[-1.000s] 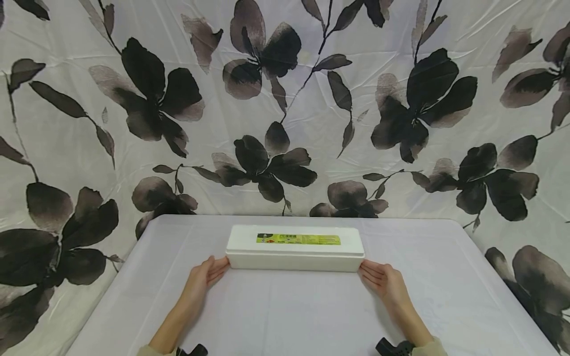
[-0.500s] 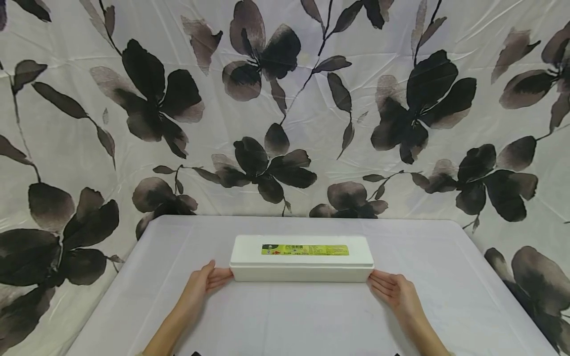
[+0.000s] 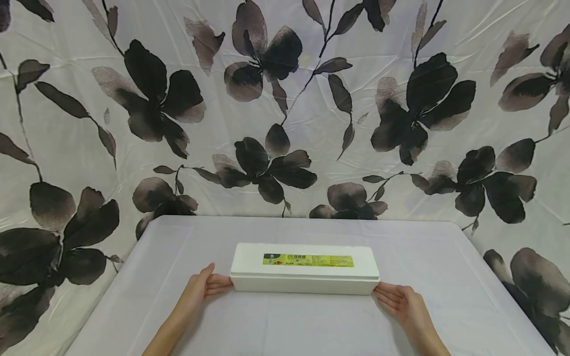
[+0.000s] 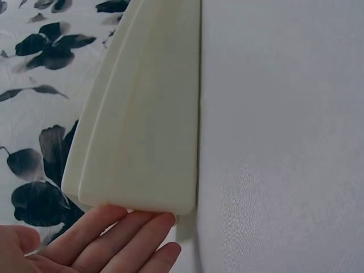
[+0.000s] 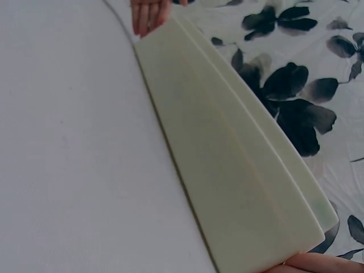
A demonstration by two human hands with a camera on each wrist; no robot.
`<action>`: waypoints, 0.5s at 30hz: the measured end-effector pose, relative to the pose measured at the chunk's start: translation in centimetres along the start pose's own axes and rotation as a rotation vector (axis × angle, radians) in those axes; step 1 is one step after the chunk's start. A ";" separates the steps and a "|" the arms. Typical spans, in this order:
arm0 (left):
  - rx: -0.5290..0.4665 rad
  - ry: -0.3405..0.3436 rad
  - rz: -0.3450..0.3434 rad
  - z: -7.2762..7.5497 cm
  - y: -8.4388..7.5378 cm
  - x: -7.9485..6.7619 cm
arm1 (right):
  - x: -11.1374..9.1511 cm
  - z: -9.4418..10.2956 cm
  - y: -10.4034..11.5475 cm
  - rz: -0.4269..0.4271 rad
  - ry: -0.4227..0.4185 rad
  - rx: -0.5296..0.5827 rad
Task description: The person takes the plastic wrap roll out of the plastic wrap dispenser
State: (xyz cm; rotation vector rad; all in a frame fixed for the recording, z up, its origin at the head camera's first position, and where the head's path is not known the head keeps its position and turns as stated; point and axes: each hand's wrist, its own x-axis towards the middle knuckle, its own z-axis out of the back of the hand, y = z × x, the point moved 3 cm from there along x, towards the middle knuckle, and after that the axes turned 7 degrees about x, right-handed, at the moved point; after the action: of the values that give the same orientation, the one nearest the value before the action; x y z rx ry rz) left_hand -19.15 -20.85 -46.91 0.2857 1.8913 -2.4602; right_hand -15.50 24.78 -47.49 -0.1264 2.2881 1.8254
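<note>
A long white cling film box (image 3: 307,285) with a yellow-green label (image 3: 308,260) on its lid lies across the white table. My left hand (image 3: 200,290) touches the box's left end with straight fingers, the thumb raised apart. In the left wrist view, the fingertips (image 4: 165,220) press against the bottom edge of that end. At the opposite end, my right hand (image 3: 404,305) rests its extended fingers on the lower corner. Only a bit of the right hand (image 5: 324,263) shows in the right wrist view, below the box's near end.
The white tablecloth (image 3: 285,326) covers the table, whose far edge runs behind the box. Beyond it hangs a pale curtain (image 3: 329,118) printed with dark flowers.
The box has slid toward me and slightly to the right, turning a little. Both hands have moved along with it, keeping their fingers at its ends.
</note>
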 end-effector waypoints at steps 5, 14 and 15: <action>-0.003 0.023 0.004 -0.1 0.0 -0.5 | -0.5 0.4 -0.2 -0.018 -0.017 -0.010; 0.026 0.044 -0.035 0.2 0.3 -0.7 | -0.6 0.7 -0.3 -0.028 0.029 -0.078; 0.042 0.039 -0.039 0.2 0.3 -0.6 | -0.6 0.8 -0.2 -0.026 0.043 -0.093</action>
State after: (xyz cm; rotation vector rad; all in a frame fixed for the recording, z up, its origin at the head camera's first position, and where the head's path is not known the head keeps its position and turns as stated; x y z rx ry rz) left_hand -18.57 -21.19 -47.03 0.3032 1.8798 -2.5408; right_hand -14.83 25.43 -47.73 -0.2115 2.2187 1.9346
